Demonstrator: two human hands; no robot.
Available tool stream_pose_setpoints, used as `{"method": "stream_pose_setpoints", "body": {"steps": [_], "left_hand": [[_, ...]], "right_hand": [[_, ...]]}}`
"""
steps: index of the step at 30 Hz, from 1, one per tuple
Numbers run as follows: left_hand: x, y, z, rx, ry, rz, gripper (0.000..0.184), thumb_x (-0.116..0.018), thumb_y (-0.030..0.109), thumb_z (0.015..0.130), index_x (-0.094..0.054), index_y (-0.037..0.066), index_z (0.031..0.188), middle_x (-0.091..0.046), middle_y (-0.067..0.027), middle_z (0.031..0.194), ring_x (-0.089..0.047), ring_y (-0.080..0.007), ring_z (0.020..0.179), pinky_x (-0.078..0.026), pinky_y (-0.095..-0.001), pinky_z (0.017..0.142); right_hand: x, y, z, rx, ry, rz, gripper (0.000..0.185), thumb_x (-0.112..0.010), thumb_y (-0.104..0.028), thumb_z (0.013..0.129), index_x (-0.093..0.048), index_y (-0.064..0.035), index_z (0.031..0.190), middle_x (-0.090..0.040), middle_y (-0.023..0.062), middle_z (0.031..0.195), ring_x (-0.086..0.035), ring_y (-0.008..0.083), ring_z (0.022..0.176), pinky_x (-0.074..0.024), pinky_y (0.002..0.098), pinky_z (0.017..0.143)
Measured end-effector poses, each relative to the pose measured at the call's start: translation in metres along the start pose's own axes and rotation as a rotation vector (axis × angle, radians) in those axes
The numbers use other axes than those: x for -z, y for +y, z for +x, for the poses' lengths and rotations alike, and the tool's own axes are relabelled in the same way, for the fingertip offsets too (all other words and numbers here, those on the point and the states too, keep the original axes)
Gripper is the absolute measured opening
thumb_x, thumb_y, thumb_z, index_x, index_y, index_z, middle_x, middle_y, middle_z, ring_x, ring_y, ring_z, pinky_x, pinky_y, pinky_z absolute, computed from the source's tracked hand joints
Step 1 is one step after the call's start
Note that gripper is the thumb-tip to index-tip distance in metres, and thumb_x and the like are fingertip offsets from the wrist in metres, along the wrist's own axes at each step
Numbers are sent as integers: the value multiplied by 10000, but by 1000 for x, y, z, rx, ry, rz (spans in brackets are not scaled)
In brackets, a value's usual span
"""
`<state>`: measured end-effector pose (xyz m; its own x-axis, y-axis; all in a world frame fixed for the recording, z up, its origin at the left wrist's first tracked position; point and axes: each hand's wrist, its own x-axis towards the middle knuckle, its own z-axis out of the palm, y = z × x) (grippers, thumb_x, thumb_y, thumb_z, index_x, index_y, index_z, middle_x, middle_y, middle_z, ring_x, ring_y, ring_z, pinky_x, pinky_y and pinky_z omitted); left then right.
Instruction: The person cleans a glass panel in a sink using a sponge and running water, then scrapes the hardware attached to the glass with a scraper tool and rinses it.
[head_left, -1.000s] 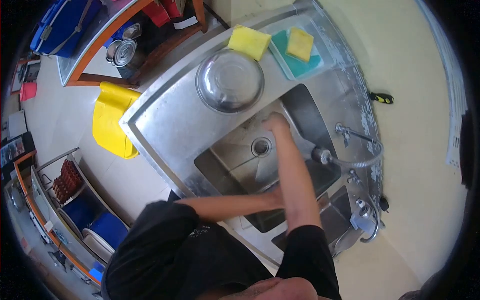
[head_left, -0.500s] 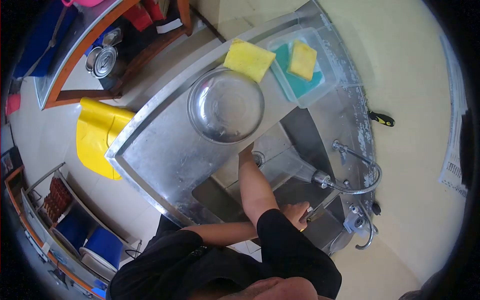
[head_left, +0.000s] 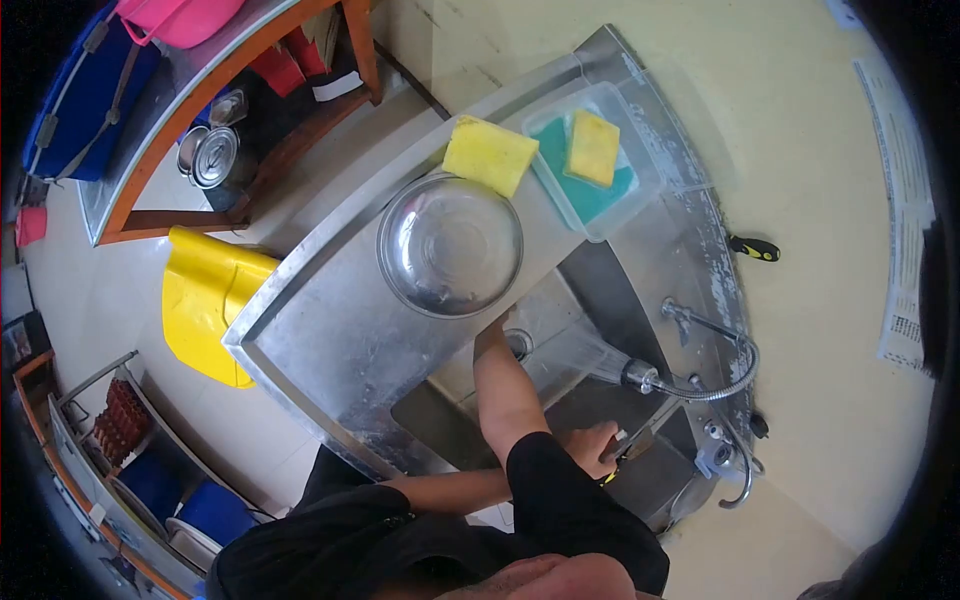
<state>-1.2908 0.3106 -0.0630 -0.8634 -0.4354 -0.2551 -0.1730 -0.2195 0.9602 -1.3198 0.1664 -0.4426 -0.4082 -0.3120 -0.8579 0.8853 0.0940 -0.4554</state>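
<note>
My left hand (head_left: 592, 447) is closed round a yellow-and-black tool (head_left: 622, 446) at the divider between the two basins; its full shape is unclear. My right arm crosses above my left arm, down into the larger basin (head_left: 560, 300). Just left of the drain (head_left: 518, 343), my right hand (head_left: 492, 328) is partly under the counter edge, its fingers hidden. Water sprays leftward from the hose nozzle (head_left: 639, 376) into this basin. On the counter, a round metal lid or bowl (head_left: 450, 245) lies beside a yellow sponge (head_left: 490, 155).
A clear tub (head_left: 648, 180) holds a green cloth or pad (head_left: 592, 200) and another yellow sponge (head_left: 594, 147). A black-and-yellow handle (head_left: 756, 248) is by the wall. Taps (head_left: 718, 452) stand at the right, a yellow chair (head_left: 205, 305) at the left.
Over the last second, my right hand has moved left past the drain. My left hand has moved right to the basin divider, and the tool now shows in it. Spray from the nozzle looks wider.
</note>
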Motion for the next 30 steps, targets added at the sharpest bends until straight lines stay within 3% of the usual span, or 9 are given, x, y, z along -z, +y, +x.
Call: {"method": "stream_pose_setpoints", "body": {"steps": [10,14,16,18,20,22,24,28,30], "left_hand": [[18,8,4,-10,-23,-12,300,-659,194,769,-477,64,968,-612,-171,875,-628,-407,820,-491,-493,695],[21,9,4,-22,-34,4,289,-656,191,762,-477,58,946,-609,-175,857,-627,-408,805,-491,-489,686],[25,20,2,-3,-58,12,291,-661,193,760,-473,55,932,-607,-170,835,-624,-409,783,-488,-492,676],[20,11,5,-20,-60,4,298,-667,200,758,-469,52,925,-608,-165,825,-619,-412,769,-485,-495,674],[16,5,7,-46,-98,60,309,-677,216,781,-468,51,937,-617,-142,844,-625,-367,747,-487,-470,665],[18,2,2,-95,-152,94,292,-663,210,823,-448,58,949,-609,-120,847,-633,-305,764,-490,-446,677],[6,-16,2,-122,-187,37,347,-653,230,858,-457,57,1085,-578,-137,1018,-572,-296,939,-452,-425,803],[-6,-52,8,-139,-207,-165,505,-633,269,929,-475,55,1358,-516,-171,1360,-449,-277,1288,-378,-384,1054],[-10,-67,14,-227,-235,40,518,-627,274,929,-478,60,1377,-481,-173,1415,-420,-269,1327,-360,-383,1081]], "right_hand": [[-57,-48,-108,73,304,39,435,-673,-241,829,-604,108,1079,-661,187,1051,-653,297,906,-513,414,807],[-86,-89,-184,341,588,-96,451,-673,-231,827,-594,124,1095,-664,205,1096,-661,303,946,-510,420,834],[-77,-108,-188,548,726,-234,400,-669,-170,831,-593,86,1130,-651,181,1111,-640,283,970,-496,402,854],[-106,-152,-234,781,679,-257,374,-669,-162,858,-610,17,1180,-641,128,1139,-617,236,1003,-477,372,866],[-113,-193,-244,921,569,-178,401,-678,-150,790,-586,83,1104,-656,200,1074,-653,294,938,-509,401,818],[-115,-234,-240,886,561,-205,394,-677,-131,787,-588,77,1109,-658,200,1072,-659,285,939,-511,394,811],[-123,-275,-245,731,584,-489,481,-664,-108,823,-530,64,1252,-631,167,1162,-628,260,1008,-480,384,870],[-86,-305,-182,820,595,-651,617,-706,-192,830,-474,115,1313,-598,235,1231,-596,279,1105,-462,376,925],[-77,-303,-185,826,543,-660,645,-712,-212,840,-461,114,1336,-585,240,1259,-579,275,1140,-451,368,951]]}}
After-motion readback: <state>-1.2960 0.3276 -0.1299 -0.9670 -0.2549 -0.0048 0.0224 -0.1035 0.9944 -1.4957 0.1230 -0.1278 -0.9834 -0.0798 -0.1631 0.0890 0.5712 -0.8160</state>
